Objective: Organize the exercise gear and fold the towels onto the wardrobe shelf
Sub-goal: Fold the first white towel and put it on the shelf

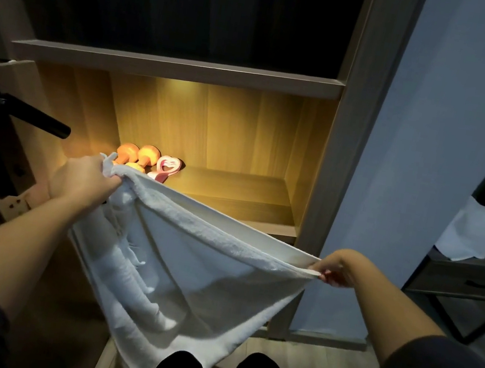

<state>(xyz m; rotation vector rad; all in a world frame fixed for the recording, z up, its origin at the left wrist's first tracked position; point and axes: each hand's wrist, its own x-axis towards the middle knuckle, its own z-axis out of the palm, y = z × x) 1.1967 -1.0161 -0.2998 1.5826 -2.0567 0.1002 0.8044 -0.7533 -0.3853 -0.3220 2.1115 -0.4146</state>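
A white towel (203, 273) hangs stretched between my hands in front of the lit wardrobe shelf (234, 189). My left hand (85, 178) grips one bunched corner at the shelf's left front. My right hand (336, 268) pinches the opposite corner, lower and to the right. The towel sags down toward my knees. On the shelf's left side lie two orange dumbbells (137, 155) and a pink hand grip (167, 168), partly hidden behind the towel's edge and my left hand.
A second white towel (467, 234) lies crumpled on a dark side table (468, 282) with a drawer at the right. A black rod-like handle (37, 117) juts out at the left. A grey wall panel (417, 149) flanks the wardrobe's right post.
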